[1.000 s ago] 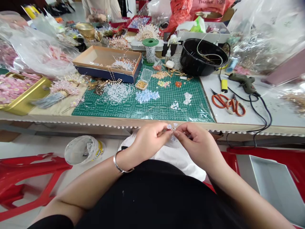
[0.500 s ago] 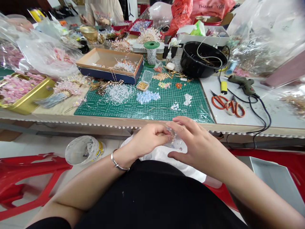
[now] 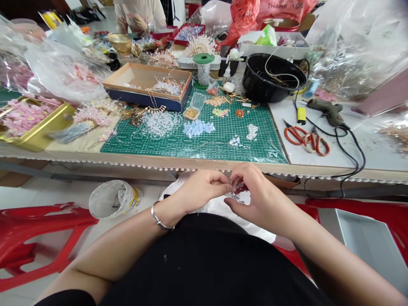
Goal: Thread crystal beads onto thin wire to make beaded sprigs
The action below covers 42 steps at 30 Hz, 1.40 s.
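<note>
I have my left forearm (image 3: 117, 242) angled in from eight o'clock, the left hand (image 3: 199, 191) pointing toward three with its thumb and fingers pinched together. My right forearm (image 3: 331, 250) slants in from four o'clock; the right hand (image 3: 267, 197) arches toward ten, fingers bent, thumb held apart below. Whether their fingertips touch, I can't tell.
</note>
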Tool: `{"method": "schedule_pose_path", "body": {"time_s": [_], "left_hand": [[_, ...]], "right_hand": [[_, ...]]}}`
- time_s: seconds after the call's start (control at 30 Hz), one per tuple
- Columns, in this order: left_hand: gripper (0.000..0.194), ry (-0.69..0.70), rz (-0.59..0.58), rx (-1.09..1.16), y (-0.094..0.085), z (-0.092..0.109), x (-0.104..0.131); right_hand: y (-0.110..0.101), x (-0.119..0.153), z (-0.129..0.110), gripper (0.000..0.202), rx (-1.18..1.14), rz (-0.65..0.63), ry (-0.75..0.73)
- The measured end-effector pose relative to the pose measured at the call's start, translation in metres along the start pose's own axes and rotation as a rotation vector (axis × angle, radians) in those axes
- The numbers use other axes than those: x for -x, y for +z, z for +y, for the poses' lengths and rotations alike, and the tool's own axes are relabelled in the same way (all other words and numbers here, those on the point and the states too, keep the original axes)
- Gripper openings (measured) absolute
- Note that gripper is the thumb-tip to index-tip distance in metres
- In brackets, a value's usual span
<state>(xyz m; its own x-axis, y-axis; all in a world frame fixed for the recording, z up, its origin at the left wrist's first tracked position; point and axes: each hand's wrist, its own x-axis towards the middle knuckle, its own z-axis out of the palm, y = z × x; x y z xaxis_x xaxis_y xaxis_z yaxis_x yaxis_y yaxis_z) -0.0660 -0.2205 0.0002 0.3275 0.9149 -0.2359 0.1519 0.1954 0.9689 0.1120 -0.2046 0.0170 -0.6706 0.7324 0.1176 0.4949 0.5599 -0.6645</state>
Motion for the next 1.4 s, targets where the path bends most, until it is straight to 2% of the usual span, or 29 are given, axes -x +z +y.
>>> {"method": "schedule_pose_path", "body": {"time_s": [0.13, 0.33, 0.4, 0.5, 0.6, 0.73, 0.9, 1.13, 1.3, 1.4], "left_hand": [[0.011, -0.006, 0.055, -0.033, 0.0, -0.002, 0.0], [0.02, 0.048, 0.106, -0.123, 0.0, 0.0, 0.001], [0.021, 0.061, 0.122, -0.183, 0.0, 0.003, 0.002], [0.02, 0.089, 0.139, -0.289, 0.001, 0.006, 0.005], [0.019, 0.1, 0.152, -0.343, 0.001, 0.008, 0.006], [0.021, 0.073, 0.13, -0.322, 0.002, 0.008, 0.005], [0.02, 0.09, 0.126, -0.306, 0.002, 0.006, 0.002], [0.02, 0.086, 0.113, -0.272, 0.001, 0.004, 0.002], [0.019, 0.097, 0.122, -0.246, 0.001, 0.002, 0.0], [0.017, 0.131, 0.155, -0.292, 0.001, 0.004, -0.001]], "right_hand": [[0.003, 0.005, -0.001, 0.025, -0.019, 0.105, 0.068], [0.008, 0.006, -0.002, 0.017, -0.015, 0.241, 0.089], [0.007, 0.007, -0.001, 0.02, -0.008, 0.231, 0.115], [0.001, 0.009, -0.001, 0.033, -0.004, 0.108, 0.132], [-0.006, 0.01, -0.002, 0.036, 0.072, 0.022, 0.091], [-0.005, 0.008, -0.003, 0.029, 0.184, 0.052, -0.029], [0.0, 0.005, -0.004, 0.021, 0.216, 0.119, 0.045], [0.003, 0.004, 0.0, 0.012, 0.18, 0.16, -0.015], [0.005, 0.003, 0.002, 0.013, 0.129, 0.194, -0.023], [0.005, 0.001, 0.001, 0.019, 0.064, 0.162, 0.021]]}}
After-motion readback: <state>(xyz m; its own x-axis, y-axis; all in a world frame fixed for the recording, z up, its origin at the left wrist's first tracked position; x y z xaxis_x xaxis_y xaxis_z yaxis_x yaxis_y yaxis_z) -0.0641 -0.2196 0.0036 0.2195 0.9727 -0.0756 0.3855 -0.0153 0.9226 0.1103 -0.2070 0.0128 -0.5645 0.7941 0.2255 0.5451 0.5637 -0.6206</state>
